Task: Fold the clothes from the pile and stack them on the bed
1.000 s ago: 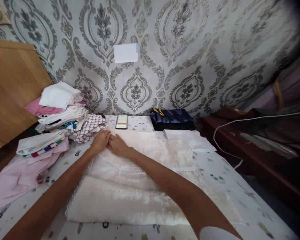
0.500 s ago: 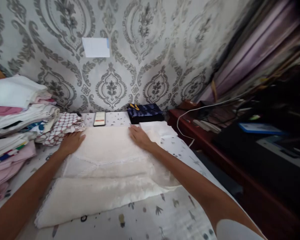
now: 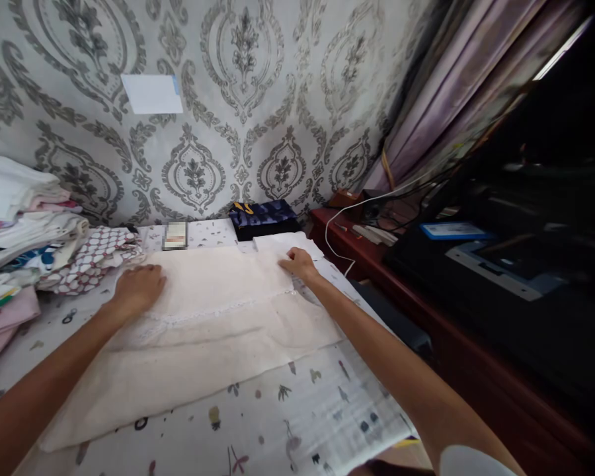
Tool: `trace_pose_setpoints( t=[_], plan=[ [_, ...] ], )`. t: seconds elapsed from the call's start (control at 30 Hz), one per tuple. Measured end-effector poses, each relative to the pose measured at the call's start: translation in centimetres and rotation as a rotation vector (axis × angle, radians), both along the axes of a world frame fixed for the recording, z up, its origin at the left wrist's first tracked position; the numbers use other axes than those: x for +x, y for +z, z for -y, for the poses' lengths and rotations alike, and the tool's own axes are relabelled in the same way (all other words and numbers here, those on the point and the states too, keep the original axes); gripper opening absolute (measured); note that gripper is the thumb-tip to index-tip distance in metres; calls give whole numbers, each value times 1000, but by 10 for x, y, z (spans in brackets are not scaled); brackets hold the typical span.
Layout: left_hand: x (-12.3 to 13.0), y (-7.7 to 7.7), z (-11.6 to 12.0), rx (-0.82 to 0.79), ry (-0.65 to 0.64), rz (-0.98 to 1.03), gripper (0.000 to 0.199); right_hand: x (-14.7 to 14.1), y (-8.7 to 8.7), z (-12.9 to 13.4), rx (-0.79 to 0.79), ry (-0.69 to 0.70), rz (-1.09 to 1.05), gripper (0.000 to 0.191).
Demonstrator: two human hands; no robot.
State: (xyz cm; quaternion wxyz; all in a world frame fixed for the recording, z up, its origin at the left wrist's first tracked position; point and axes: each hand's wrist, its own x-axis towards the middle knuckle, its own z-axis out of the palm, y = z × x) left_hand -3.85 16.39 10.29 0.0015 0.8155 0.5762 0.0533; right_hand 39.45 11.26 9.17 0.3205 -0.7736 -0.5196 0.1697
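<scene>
A cream, lace-trimmed garment (image 3: 203, 281) lies folded over itself across the bed, with a lace line running over its middle. At its upper right, my right hand (image 3: 301, 264) is closed, thumb and fingers pinching the cloth edge. My left hand (image 3: 139, 288) is on the upper left part, its fingers curled down and closed on the fabric. Just beyond my right hand is a folded white cloth (image 3: 282, 244). The garment's lower layer spreads toward me between my forearms.
Piled clothes (image 3: 24, 231) stand at the left, with a dotted cloth (image 3: 89, 261) beside my left hand. A small card-like item (image 3: 175, 235) and dark folded clothes (image 3: 265, 219) lie near the wall. A white cable (image 3: 340, 215) crosses the dark red desk (image 3: 406, 291) at right.
My view has turned right. My right hand has gone from lying flat to pinching the garment farther right. My left fingers have curled in, and the garment's folds have shifted.
</scene>
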Motion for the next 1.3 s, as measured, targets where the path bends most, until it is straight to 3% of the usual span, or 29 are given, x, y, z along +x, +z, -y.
trace_pose_setpoints(
  t=[0.17,0.3,0.4,0.47,0.53,0.67,0.77,0.83,0.9,0.97,1.03,1.13,1.23,1.3],
  plan=[
    [19,-7,29,11,-7,-83,57,-6,0,2,123,-12,-271,18],
    [-7,-11,35,-18,27,-31,61,-6,-1,6,140,1,-487,20],
    [-29,-3,53,-41,10,3,60,-4,-4,9,123,21,-580,14],
    [-31,5,80,-38,-72,61,56,-2,-6,9,111,26,-604,15],
    [-21,11,115,-46,-250,133,49,-3,-8,8,102,25,-595,17],
    [14,5,180,-79,-584,83,43,-11,-11,7,109,5,-487,11],
    [30,3,198,-93,-648,40,48,-11,-10,9,104,-19,-351,20],
    [38,15,190,-178,-680,105,45,-1,-4,9,97,-48,-242,29],
    [55,35,168,-303,-677,231,35,18,4,8,89,-113,-130,32],
    [86,54,133,-399,-601,361,30,39,12,2,58,-201,-34,30],
    [131,63,89,-402,-479,471,29,60,16,-6,-14,-269,23,30],
    [205,57,19,-407,-118,607,19,79,13,-23,-156,-292,40,29],
    [261,38,-34,-386,37,623,17,86,4,-40,-241,-281,39,33],
    [282,24,-54,-411,107,635,13,90,-1,-50,-268,-277,36,36]
  ],
)
